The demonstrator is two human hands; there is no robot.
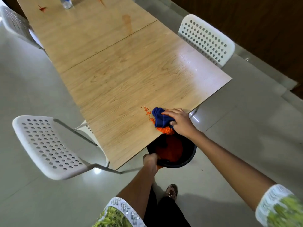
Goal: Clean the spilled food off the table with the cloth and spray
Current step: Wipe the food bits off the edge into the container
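Note:
My right hand (179, 122) grips a bunched blue cloth (159, 117) at the near edge of the wooden table (118, 76). Orange food crumbs (164, 129) lie heaped beside the cloth at the table's rim, with a thin trail (147, 111) to its left. Below the edge, my left hand (150, 159) holds the rim of a black bucket (185, 161) that has orange spill inside. A clear spray bottle (66, 3) stands at the table's far end. Red stains (42, 8) and a faint smear (127, 23) mark the far tabletop.
A white perforated chair (49, 148) stands at the table's near left, another (206, 40) on the right side, a third (13, 20) at the far left. Glossy tiled floor surrounds the table. My foot (172, 190) is under the bucket's side.

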